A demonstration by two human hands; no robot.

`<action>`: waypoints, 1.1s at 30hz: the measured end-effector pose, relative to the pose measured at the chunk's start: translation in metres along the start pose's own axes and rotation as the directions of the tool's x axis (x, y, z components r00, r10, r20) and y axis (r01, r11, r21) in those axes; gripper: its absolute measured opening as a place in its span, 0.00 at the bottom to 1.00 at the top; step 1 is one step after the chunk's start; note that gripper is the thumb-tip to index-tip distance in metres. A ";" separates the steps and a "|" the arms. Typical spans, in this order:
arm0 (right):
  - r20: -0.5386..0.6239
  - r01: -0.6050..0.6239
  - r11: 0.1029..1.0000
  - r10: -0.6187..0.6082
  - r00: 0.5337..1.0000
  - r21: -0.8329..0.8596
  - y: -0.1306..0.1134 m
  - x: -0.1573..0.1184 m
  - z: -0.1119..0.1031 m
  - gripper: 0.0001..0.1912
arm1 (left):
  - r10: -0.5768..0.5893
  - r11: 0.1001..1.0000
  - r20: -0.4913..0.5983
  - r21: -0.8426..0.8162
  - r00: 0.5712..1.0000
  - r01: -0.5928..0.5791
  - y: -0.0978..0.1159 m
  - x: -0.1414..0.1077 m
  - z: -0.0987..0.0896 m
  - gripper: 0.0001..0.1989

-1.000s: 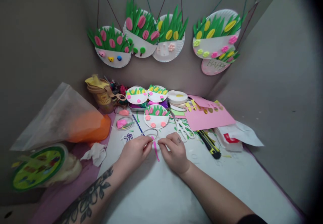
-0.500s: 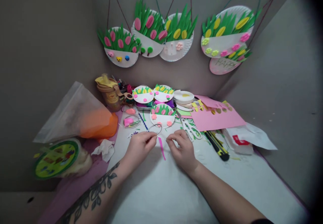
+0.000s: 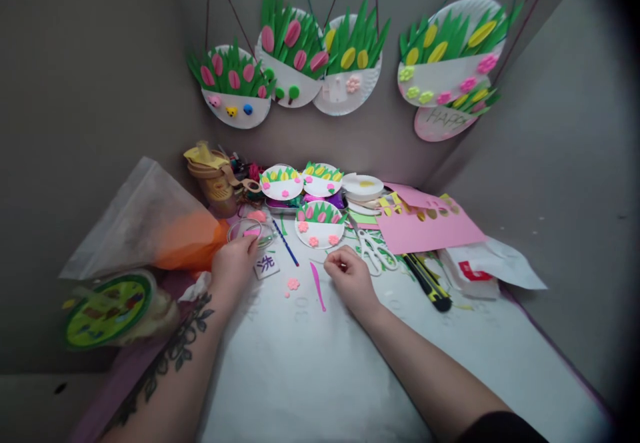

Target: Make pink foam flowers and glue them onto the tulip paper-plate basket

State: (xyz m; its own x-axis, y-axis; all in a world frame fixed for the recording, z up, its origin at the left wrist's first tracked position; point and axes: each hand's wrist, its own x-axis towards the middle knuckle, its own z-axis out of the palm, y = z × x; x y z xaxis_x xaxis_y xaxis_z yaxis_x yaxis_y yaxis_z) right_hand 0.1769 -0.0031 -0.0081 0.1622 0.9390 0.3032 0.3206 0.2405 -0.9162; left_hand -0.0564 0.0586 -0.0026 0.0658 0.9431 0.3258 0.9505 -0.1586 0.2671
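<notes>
At far left, the tub [image 3: 107, 310] lies tipped toward the viewer, its green lid showing. Above it the clear bag [image 3: 113, 230], orange in its lower part, leans toward the desk [image 3: 300, 376]. A crumpled tissue [image 3: 195, 288], partly hidden, pokes out behind the left wrist, and the cup [image 3: 217, 186] stands farther back. The left hand [image 3: 234, 262] pinches a thin ring [image 3: 229, 231] at its near right edge, over a pink lump [image 3: 251, 232].

Just right of that hand lies a card [image 3: 266, 265] with a purple character, then the blue stick [image 3: 287, 243], a pale pink flower [image 3: 293, 284] and the slim pink tool [image 3: 319, 290]. Behind the tool a decorated plate [image 3: 320, 235] faces forward. The right hand [image 3: 350, 276] is near the tool, its fingertips pressed together; whether they grip anything I cannot tell. Beyond it come the white scissors [image 3: 373, 250], the black-and-yellow cutter [image 3: 427, 284], pink paper [image 3: 430, 233] and a white packet [image 3: 470, 276].
</notes>
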 end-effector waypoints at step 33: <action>0.143 -0.085 0.973 0.055 0.988 0.213 -0.001 -0.021 0.019 0.14 | 0.461 0.873 -0.140 -0.107 0.876 -0.476 0.064 -0.046 -0.005 0.07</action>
State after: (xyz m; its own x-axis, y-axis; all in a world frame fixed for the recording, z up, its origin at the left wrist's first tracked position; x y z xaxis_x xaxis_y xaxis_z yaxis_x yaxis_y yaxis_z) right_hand 0.1559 -0.0180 -0.0185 0.0443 0.9764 0.2115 0.0989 0.2064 -0.9735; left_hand -0.0002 0.0037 0.0040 0.4534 0.7126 0.5353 0.7658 -0.6188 0.1752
